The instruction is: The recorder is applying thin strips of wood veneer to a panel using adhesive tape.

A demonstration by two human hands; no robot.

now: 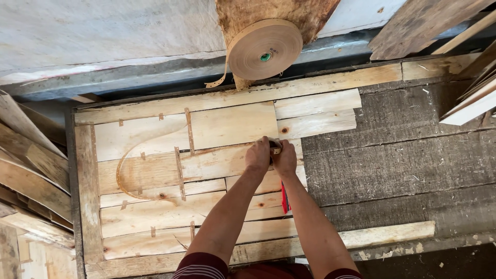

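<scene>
Presently, both hands meet over the patchwork of thin wood veneer sheets [206, 170] laid on the dark work surface [403, 155]. The left hand [258, 155] presses down on the veneer, its fingers curled and closed around the end of a brown paper tape strip [134, 155]. The right hand [285, 158] sits just beside it, touching, its fingers pinched shut on a small object [276, 151] at the tape end; what that object is cannot be told. The strip runs left from the hands along a seam, then loops loosely in a wide curve over the left sheets. Short tape patches [179, 170] already cross several seams. A large roll of brown paper tape [264, 49] hangs upright on the wall above the veneer's far edge, a loose tail dangling at its left. A red item [284, 199] shows beneath the right forearm. Stacked wood offcuts [31, 175] lie at the left, more boards [475, 98] at the upper right.
</scene>
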